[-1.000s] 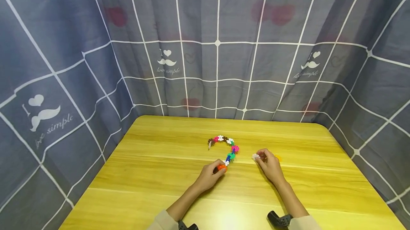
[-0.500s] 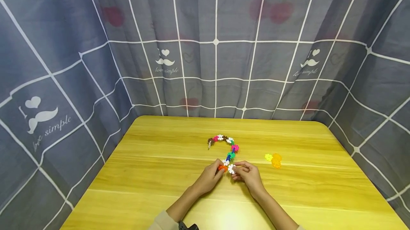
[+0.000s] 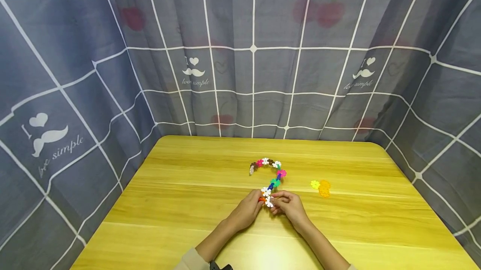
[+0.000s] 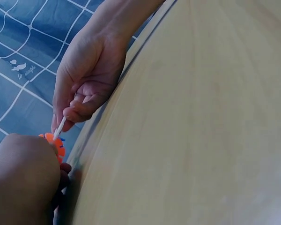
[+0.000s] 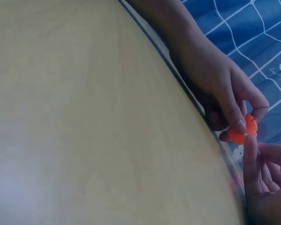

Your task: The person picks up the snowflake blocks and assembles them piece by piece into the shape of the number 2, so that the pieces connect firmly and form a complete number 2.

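A chain of colourful flower-shaped snap discs curves across the table like a hook. At its near end is an orange flower disc, pinched between thumb and fingers of my left hand. My right hand pinches a white flower disc by its edge. In the left wrist view the white disc stands edge-on against the orange disc, the two meeting at their rims. Both hands are close together, fingertips almost touching. Part of the orange disc is hidden by my left fingers.
Yellow and orange flower discs lie loose on the wooden table, right of my right hand. A grey checked curtain hangs around the table's back and sides.
My right hand came left from beside the loose discs, bringing the white disc to the orange one. The chain shifted slightly right; my left hand kept its grip on the orange disc.
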A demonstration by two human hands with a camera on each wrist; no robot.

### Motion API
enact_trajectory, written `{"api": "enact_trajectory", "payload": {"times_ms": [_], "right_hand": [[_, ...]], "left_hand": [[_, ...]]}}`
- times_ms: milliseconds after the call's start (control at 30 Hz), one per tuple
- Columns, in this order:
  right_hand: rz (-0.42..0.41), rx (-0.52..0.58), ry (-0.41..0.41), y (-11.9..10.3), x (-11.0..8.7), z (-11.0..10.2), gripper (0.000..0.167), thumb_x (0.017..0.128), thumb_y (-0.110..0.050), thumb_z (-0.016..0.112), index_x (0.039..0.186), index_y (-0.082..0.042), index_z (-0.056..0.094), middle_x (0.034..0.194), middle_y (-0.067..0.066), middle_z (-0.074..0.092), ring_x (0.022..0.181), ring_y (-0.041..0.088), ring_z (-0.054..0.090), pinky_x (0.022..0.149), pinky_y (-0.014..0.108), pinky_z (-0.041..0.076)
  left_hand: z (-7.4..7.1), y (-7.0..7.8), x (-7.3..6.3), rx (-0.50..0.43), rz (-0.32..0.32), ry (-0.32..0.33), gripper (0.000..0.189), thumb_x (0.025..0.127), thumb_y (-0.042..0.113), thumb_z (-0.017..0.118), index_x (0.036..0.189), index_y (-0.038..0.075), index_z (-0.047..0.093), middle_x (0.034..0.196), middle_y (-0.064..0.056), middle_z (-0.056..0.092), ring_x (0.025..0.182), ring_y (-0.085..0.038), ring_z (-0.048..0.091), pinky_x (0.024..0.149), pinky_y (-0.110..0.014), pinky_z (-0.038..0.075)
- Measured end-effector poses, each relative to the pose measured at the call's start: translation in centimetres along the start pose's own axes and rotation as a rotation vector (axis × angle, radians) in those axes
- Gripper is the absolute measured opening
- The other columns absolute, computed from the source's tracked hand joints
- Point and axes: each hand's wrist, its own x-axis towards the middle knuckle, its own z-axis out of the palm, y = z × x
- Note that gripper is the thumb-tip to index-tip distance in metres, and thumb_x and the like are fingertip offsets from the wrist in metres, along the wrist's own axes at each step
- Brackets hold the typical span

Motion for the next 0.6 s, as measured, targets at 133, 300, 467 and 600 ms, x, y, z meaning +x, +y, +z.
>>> {"api": "enact_trajectory", "payload": {"times_ms": [133,300,467,600], "right_hand": [[0.021,-0.004,-0.018,-0.04,0.17,0.02,0.028,0.083,0.002,0.065,0.105,0.016,0.056,0.079,0.017,0.067,0.059,0.019,0.064,0.059,0.033,0.055],[0.035,0.008,-0.047,-0.26,0.19,0.2,0.028,0.083,0.004,0.063,0.105,0.018,0.054,0.081,0.018,0.067,0.06,0.018,0.064,0.06,0.031,0.055],[0.074,0.022,-0.057,-0.45,0.2,0.35,0.027,0.084,0.004,0.063,0.104,0.017,0.053,0.082,0.017,0.067,0.061,0.018,0.064,0.061,0.03,0.055],[0.107,0.038,-0.08,-0.54,0.09,0.12,0.024,0.084,0.002,0.062,0.103,0.016,0.054,0.08,0.013,0.068,0.061,0.016,0.064,0.061,0.028,0.054]], "left_hand": [[0.03,0.06,-0.14,-0.002,-0.001,-0.011,0.006,0.098,0.01,0.043,0.095,0.007,0.04,0.083,0.002,0.035,0.07,-0.008,0.036,0.059,-0.016,0.033],[-0.04,0.06,-0.11,-0.017,-0.013,-0.024,0.004,0.097,0.008,0.044,0.097,0.006,0.04,0.084,0.003,0.036,0.072,-0.009,0.037,0.062,-0.018,0.035],[-0.31,0.22,-0.05,-0.015,-0.003,-0.046,0.004,0.097,0.007,0.044,0.097,0.006,0.04,0.084,0.003,0.037,0.074,-0.009,0.038,0.065,-0.019,0.036],[-0.36,0.38,-0.13,-0.007,-0.011,-0.093,0.006,0.098,0.009,0.042,0.093,0.007,0.038,0.08,0.004,0.032,0.071,-0.009,0.034,0.063,-0.019,0.033]]}}
